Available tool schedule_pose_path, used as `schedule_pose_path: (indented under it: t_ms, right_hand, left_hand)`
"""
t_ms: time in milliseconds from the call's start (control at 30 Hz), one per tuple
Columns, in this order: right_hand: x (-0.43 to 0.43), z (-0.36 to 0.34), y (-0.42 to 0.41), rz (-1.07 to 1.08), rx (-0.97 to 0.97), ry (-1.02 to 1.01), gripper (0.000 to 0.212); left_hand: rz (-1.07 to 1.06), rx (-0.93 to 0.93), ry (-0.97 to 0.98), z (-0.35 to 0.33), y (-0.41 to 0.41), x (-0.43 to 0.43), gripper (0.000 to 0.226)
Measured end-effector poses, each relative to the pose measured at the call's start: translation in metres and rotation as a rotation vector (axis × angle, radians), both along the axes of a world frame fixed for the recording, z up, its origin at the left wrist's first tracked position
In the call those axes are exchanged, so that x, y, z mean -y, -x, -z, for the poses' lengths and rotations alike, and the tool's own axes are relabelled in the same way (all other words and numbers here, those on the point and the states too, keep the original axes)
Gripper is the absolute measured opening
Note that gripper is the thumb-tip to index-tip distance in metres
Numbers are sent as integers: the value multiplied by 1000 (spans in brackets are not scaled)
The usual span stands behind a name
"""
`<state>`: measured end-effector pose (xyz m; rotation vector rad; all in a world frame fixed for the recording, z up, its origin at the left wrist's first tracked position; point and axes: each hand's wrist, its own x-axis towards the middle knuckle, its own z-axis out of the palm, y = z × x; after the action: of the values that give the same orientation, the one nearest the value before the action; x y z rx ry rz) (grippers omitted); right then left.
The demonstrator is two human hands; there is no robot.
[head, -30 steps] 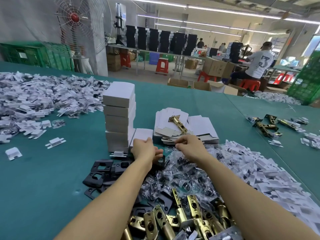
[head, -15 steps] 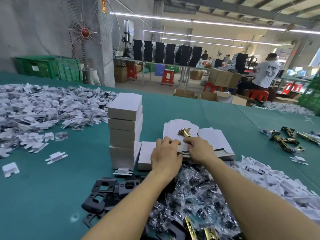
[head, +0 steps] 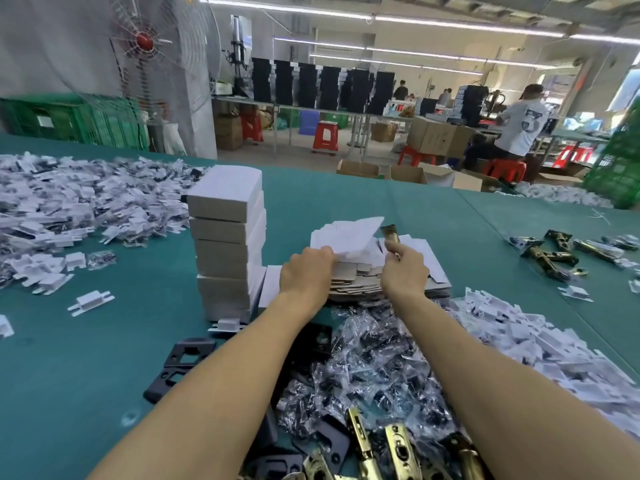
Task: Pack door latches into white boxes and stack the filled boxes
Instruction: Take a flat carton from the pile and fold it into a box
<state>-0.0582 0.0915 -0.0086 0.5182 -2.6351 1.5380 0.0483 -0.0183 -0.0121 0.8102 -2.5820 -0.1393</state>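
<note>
A stack of filled white boxes (head: 227, 237) stands on the green table (head: 104, 358), left of centre. Right of it lies a pile of flat white box blanks (head: 360, 275). My left hand (head: 304, 271) pinches the top flat blank (head: 346, 237) and lifts its near edge. My right hand (head: 403, 268) grips a brass door latch (head: 390, 235) that lay on the pile. More brass latches (head: 398, 448) lie at the near edge, between my arms.
Bagged screw packs (head: 374, 372) and black strike plates (head: 183, 358) lie in front of me. White plastic inserts are heaped at the left (head: 62, 209) and right (head: 540, 344). Loose latches (head: 550, 254) lie at the far right. A person (head: 523, 123) works at a bench beyond.
Both hands reached forward from the screw packs to the blank pile. The left hand has raised the top blank and the right hand has taken hold of the latch.
</note>
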Motion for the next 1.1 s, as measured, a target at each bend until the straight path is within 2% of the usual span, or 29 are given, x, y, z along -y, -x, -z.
schedule_pose_path:
  t_ms: [100,300,367,467,533,600,667,700,767,800,867,967,1033,1100]
  right_hand:
    - [-1,-3,-3,5,-34,51,35]
    - [17,-1,-5,-173,-181,-138,38]
    - [25,2,-4,-231,-235,-254,39]
    - [30,8,-7,-288,-309,-560,37]
    - [27,10,-12,-309,-300,-657,36]
    - [21,5,-16,-244,-283,-515,32]
    - [11,-6,-20,-134,-164,-123,31]
    - [6,-13,-23,-110,-11,86,34]
    - [-6,-27,-30,-157,364,369,38]
    - [-13,-33,-34,-202,513,456,39]
    - [-27,-44,-37,-281,690,547,49]
    - [-41,-52,-38,-335,756,652,70]
    - [-52,-49,-42,-285,701,717,62]
    - [-59,-42,-44,-198,596,680,40]
  left_hand:
    - [-75,-150,-69,-6,0,-2,20]
    - [-189,-511,-306,-17,-1,-3,23]
    - [-211,-634,-351,-20,-8,-4,21]
    - [-180,-832,-397,-22,-17,-11,18]
    - [-133,-857,-406,-19,-22,-19,13]
    - [-82,-848,-378,-13,-27,-28,10]
    - [-45,-849,-317,-4,-35,-36,10]
    - [-25,-851,-303,0,-41,-39,10]
    - [18,-813,-301,7,-49,-46,11]
    - [43,-764,-297,10,-53,-48,17]
    - [125,-622,-254,13,-56,-52,23]
    - [210,-393,-123,11,-60,-60,19]
    - [245,-257,-82,4,-64,-63,22]
    - [259,-87,-139,-6,-69,-65,9]
